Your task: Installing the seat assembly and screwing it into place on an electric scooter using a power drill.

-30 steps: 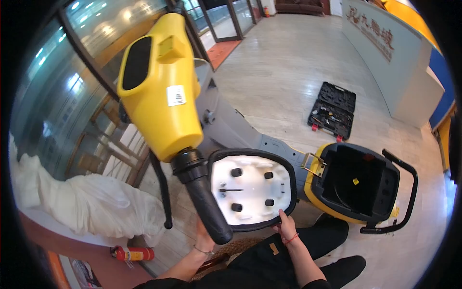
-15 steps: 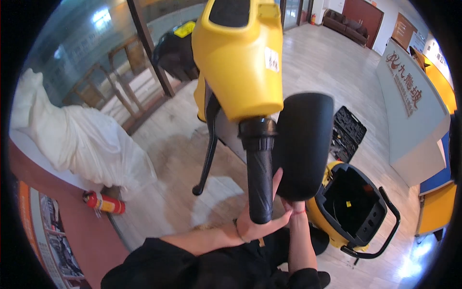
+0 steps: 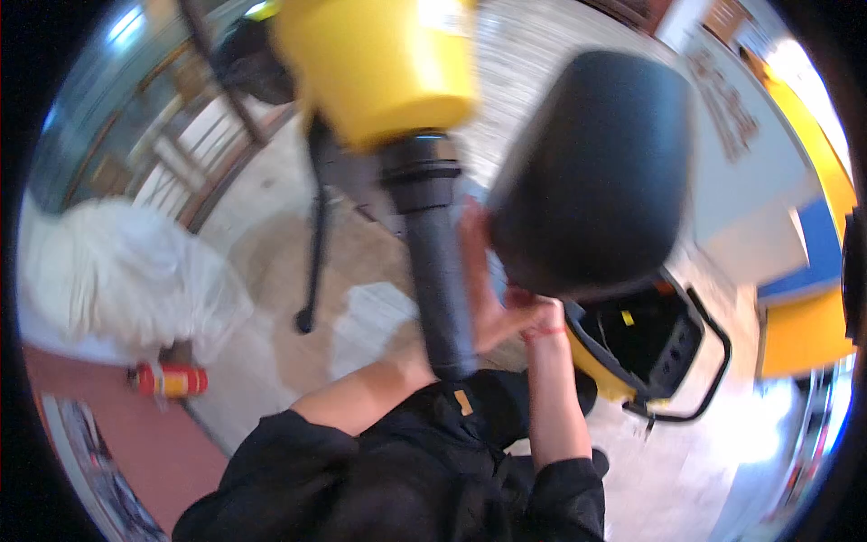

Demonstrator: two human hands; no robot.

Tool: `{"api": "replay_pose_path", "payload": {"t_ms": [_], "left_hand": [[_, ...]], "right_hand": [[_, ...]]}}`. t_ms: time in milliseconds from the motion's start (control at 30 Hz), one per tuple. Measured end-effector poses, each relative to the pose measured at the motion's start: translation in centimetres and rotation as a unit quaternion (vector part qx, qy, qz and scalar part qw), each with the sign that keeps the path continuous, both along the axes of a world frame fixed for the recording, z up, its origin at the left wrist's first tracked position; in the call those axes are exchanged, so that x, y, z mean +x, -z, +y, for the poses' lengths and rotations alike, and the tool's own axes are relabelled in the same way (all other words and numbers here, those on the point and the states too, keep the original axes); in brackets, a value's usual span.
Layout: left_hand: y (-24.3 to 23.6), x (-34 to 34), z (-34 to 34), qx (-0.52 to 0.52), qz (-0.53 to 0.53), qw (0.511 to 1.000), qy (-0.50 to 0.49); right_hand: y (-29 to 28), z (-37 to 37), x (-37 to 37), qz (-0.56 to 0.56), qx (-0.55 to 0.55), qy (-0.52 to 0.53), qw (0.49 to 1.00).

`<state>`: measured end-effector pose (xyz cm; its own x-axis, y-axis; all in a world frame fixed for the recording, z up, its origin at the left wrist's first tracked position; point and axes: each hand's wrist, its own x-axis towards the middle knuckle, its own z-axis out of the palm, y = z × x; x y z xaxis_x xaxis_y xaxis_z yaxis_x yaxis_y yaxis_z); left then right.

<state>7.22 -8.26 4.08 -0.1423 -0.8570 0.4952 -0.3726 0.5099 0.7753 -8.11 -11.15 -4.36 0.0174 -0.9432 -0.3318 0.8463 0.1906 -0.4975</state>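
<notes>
A black rear-view mirror (image 3: pixel 596 172), its back toward me, is raised to the right of a scooter's ribbed black handlebar grip (image 3: pixel 440 280). My left hand (image 3: pixel 492 303) passes behind the grip and closes at the mirror's lower left edge, one finger stretched up along it. Just below the mirror, my right hand (image 3: pixel 537 310) is closed at its base, with most of its fingers hidden. Above the grip is the scooter's yellow front housing (image 3: pixel 379 72), and a black brake lever (image 3: pixel 316 235) hangs to the left. Motion blurs much of this.
A yellow bin-shaped body (image 3: pixel 596 372) with a dark inside and a black bar handle stands on the floor at right. At left are a red fire extinguisher (image 3: pixel 172 380) and a white-draped shape (image 3: pixel 135 271). A white counter (image 3: pixel 750 199) stands far right.
The mirror has come up closer to me and away from the grip, tilting to the right. Both hands have moved with it. My view has shifted, and the open tool case is no longer visible.
</notes>
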Motion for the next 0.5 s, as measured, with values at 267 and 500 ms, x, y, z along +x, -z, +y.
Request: {"api": "replay_pose_path", "payload": {"t_ms": [267,500], "left_hand": [[0.2,-3.8,-3.9,-0.118,0.053,0.988,-0.079],[0.4,-3.7,-5.3,-0.111,0.134,0.985,-0.002]], "right_hand": [[-0.8,-1.9,2.2,0.011,0.084,0.024,0.996],[-1.9,-1.5,2.8,-0.026,0.146,0.018,0.989]]}}
